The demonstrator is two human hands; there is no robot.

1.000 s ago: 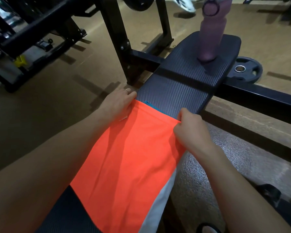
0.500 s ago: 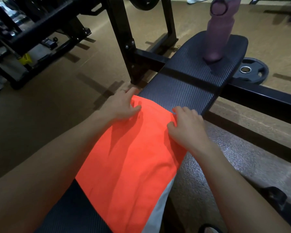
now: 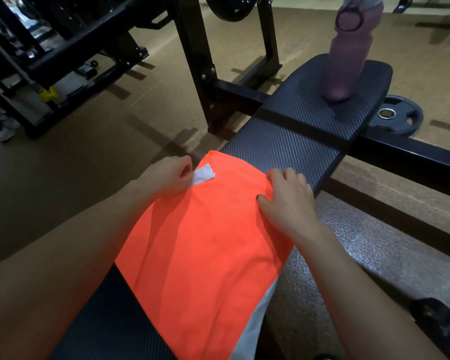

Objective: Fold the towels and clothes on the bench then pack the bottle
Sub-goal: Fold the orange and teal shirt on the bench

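- Since half a second ago: left hand (image 3: 166, 175) shifted off the top of the orange garment (image 3: 205, 242) to its left far corner; white label (image 3: 203, 174) now exposed there, unseen before.
- Left hand: fingers curled, pinching near end of the white label at the garment edge.
- Right hand (image 3: 287, 201): moved little; fingers curled at the garment's right far edge, thumb pressed on the fabric. Grip on fabric likely, not fully visible.
- Orange garment: lying flat along near part of the dark textured surface (image 3: 291, 149), white panel (image 3: 255, 331) showing at lower right edge.
- Purple bottle (image 3: 348, 58): upright on far end of the surface, well apart from garment and both hands.
- Black weight plate (image 3: 398, 115): on floor beyond the surface's far right side.
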